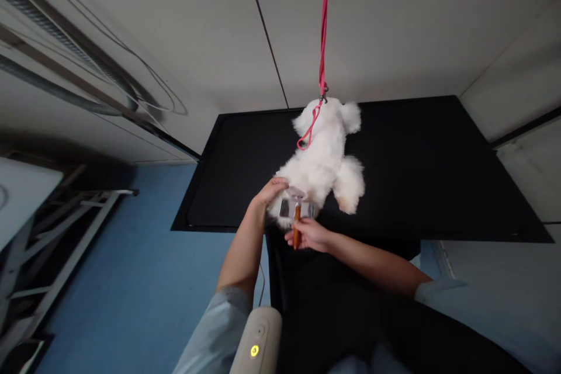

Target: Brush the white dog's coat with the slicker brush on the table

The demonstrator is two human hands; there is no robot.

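A white fluffy dog (324, 140) lies on a black grooming table (416, 169), its head toward the wall. My right hand (312, 235) is closed around the wooden handle of a slicker brush (297, 228). The brush's wide metal head rests against the fur at the dog's rear, on the left side. Just above it, my left hand (272, 190) grips the fur there, with some fingertips hidden. Pinkish skin shows between the hand and the brush head.
A pink leash (325, 23) hangs from above to the dog's neck area. A pale dryer-like device (258, 342) with a lit yellow button is close to my body, below my left arm. Hoses (87, 52) and cables run along the left wall. Metal frames (48, 263) stand on the blue floor.
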